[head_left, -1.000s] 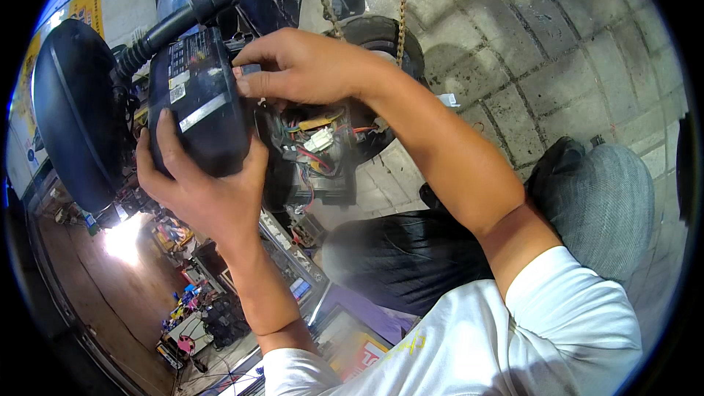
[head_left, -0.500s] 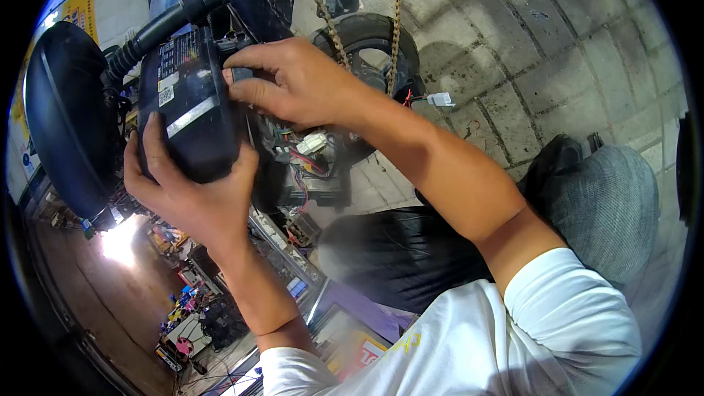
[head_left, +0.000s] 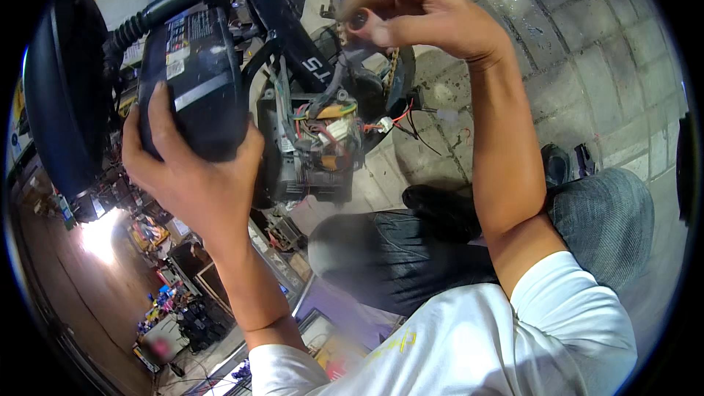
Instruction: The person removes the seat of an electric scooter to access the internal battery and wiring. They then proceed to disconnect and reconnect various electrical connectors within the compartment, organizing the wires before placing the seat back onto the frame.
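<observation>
My left hand (head_left: pixel 194 183) grips the near end of a black battery case (head_left: pixel 209 121), fingers on its left side and thumb on its right. The case has printed labels and a silver strip and lies beside the bike's dark frame tube (head_left: pixel 282 22). My right hand (head_left: pixel 440 18) is raised to the right of the frame, away from the case. Its thumb and fingers are curled together around a small dark round thing (head_left: pixel 359 20) that I cannot make out. Below it, an open box of wiring (head_left: pixel 315 176) shows coloured leads and white connectors.
A black round-edged part (head_left: pixel 66 103), perhaps a wheel or seat, stands at the left. Loose wires with a white plug (head_left: pixel 384 125) stick out over the paving (head_left: pixel 572 81). My bent knees (head_left: pixel 601 213) are at the right. Shop clutter (head_left: pixel 198 323) lies at the lower left.
My right hand has left the side of the battery case and moved right and up. The wiring box now shows more fully. My left hand keeps its hold.
</observation>
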The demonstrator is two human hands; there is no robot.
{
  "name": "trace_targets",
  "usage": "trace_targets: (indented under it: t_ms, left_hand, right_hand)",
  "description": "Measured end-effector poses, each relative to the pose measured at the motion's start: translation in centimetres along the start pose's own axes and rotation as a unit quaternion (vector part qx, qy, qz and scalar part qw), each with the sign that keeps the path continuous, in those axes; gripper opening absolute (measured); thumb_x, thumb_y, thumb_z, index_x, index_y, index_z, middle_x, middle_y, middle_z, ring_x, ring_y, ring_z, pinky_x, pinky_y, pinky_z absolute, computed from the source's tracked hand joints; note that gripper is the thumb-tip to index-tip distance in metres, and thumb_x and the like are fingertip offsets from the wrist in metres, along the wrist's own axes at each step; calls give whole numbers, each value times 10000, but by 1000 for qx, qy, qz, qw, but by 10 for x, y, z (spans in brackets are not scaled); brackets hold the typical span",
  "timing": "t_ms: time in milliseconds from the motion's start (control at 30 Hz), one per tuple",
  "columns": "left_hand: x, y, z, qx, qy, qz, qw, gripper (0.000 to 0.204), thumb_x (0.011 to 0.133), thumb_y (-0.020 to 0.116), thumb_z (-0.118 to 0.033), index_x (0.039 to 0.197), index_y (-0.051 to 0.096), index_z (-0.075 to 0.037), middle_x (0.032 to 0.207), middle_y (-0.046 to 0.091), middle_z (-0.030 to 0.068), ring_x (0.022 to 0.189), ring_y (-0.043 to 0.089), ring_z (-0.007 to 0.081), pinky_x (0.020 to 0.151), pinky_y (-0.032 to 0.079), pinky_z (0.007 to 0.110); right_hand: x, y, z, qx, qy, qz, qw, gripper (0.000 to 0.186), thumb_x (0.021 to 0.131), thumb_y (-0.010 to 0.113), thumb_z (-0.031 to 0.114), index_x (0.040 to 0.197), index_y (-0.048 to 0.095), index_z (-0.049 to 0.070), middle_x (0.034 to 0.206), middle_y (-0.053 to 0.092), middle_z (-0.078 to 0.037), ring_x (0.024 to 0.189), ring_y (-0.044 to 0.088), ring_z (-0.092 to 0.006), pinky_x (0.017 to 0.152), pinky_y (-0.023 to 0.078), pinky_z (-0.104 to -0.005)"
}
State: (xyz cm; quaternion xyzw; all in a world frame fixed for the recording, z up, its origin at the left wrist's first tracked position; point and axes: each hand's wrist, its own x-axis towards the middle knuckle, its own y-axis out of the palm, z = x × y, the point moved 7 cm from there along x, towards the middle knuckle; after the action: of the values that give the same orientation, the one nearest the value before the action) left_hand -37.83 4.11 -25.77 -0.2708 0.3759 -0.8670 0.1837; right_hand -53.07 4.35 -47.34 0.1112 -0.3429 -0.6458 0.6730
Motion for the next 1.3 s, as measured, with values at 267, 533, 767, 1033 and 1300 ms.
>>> trace_targets:
  t_ms: [267, 533, 767, 1033, 1300]
  left_hand:
    - [-65, -11, 140, -433, -331, -138, 827, 492, 975, 633, -269, 1359, 561, 31, 1272, 626, 154, 1168, 596, 275, 1033, 465, 363]
    - [-203, 156, 222, -827, -483, -10, 288, 589, 1042, 444, -445, 1374, 528, 33, 1369, 597, 178, 1228, 598, 292, 1043, 479, 415]
    - [-150, 184, 185, -911, -380, -14, 161, 579, 1023, 355, -376, 1416, 497, 26, 1378, 584, 210, 1241, 590, 334, 1091, 452, 442]
    - [-160, 126, 194, -891, -385, -25, 240, 520, 961, 468, -359, 1296, 602, 16, 1230, 681, 175, 1067, 687, 305, 947, 549, 401]
    - [-141, -9, 92, -786, -509, -44, 348, 536, 958, 538, -475, 1247, 640, -35, 1177, 673, 126, 1003, 665, 239, 893, 533, 357]
  right_hand:
    - [4, 4, 43, -341, 55, -123, 930, 336, 965, 688, 334, 1055, 708, 11, 953, 694, -24, 855, 600, -116, 755, 501, -272]
    - [85, 143, 64, -175, 210, -77, 959, 864, 887, 581, 705, 1463, 484, 68, 1351, 580, -131, 1167, 574, -242, 839, 523, -406]
    - [116, 145, 31, -158, 363, -46, 917, 629, 886, 681, 563, 1251, 643, 53, 1093, 717, -92, 946, 702, -184, 811, 593, -360]
    - [64, 186, 71, -123, 274, -99, 949, 602, 863, 728, 493, 1228, 640, 22, 1084, 706, -93, 944, 690, -180, 878, 549, -314]
    - [-20, 112, 186, -190, 154, -116, 963, 512, 895, 689, 461, 1215, 667, 63, 1067, 696, -59, 961, 660, -106, 846, 531, -272]
